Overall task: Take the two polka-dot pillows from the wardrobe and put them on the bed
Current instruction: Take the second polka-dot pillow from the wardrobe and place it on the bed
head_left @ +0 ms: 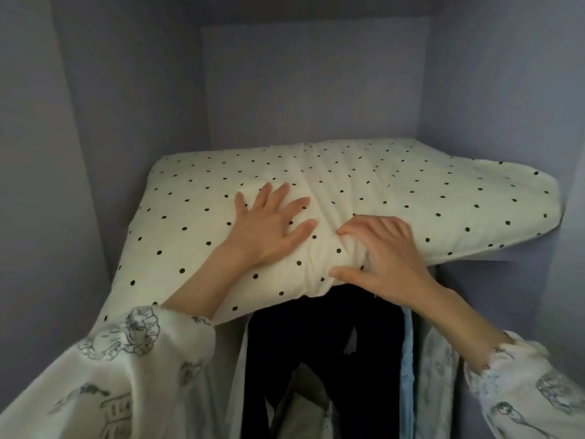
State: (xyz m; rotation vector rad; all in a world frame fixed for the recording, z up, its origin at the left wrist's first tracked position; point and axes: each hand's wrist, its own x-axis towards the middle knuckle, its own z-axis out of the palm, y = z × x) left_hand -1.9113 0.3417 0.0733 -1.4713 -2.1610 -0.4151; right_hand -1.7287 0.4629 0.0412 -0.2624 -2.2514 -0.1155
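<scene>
A cream polka-dot pillow (395, 198) with black dots lies on the upper shelf of the wardrobe, its front edge sagging over the shelf's lip. My left hand (269, 226) rests flat on top of it, fingers spread. My right hand (383, 251) pinches the pillow's front edge, thumb underneath and fingers bunching the fabric on top. Only one pillow can be made out; whether a second lies beneath it is hidden.
Grey-lilac wardrobe walls (133, 106) close in on the left, back and right. Below the shelf hang dark clothes (319, 359) and a pale blue garment (406, 359). My patterned white sleeves fill the lower corners.
</scene>
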